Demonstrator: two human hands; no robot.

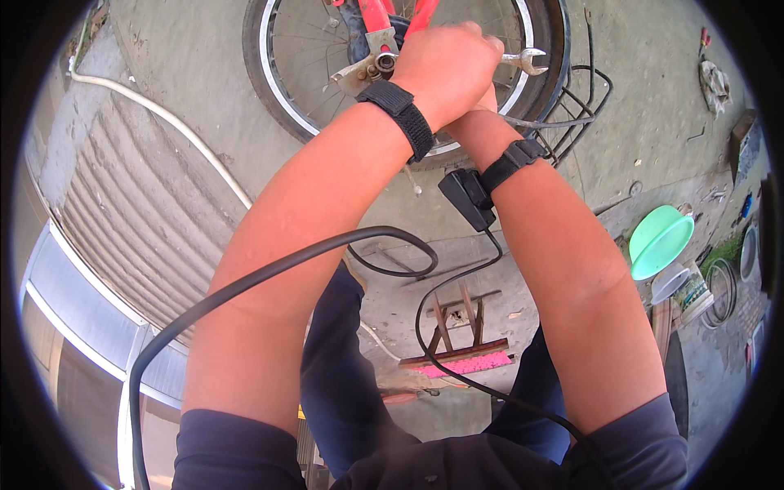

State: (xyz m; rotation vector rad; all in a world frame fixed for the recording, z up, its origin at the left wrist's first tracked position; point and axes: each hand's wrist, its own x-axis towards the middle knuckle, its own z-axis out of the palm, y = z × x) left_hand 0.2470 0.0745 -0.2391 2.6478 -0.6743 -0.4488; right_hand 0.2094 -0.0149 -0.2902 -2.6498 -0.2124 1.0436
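A steel combination wrench point(525, 60) lies across the hub area of a spoked wheel point(278, 98). Its ring end sits at the nut point(385, 61) beside the red frame tubes point(376, 15). My left hand point(449, 69) is closed around the wrench's shank, and the open jaw sticks out past my knuckles. Crossed beneath it is my right hand point(488, 100), close to the wrench. The left hand covers most of it, so its fingers are hidden. A rusty metal bracket point(356, 80) shows just left of the nut.
A bent dark metal rack point(590, 114) juts out at the wheel's right. Cables hang from my wrist straps. Below stands a small wooden stool with a pink top point(461, 365). A green basin point(660, 242) is at the right, a pale hose point(155, 106) at the left.
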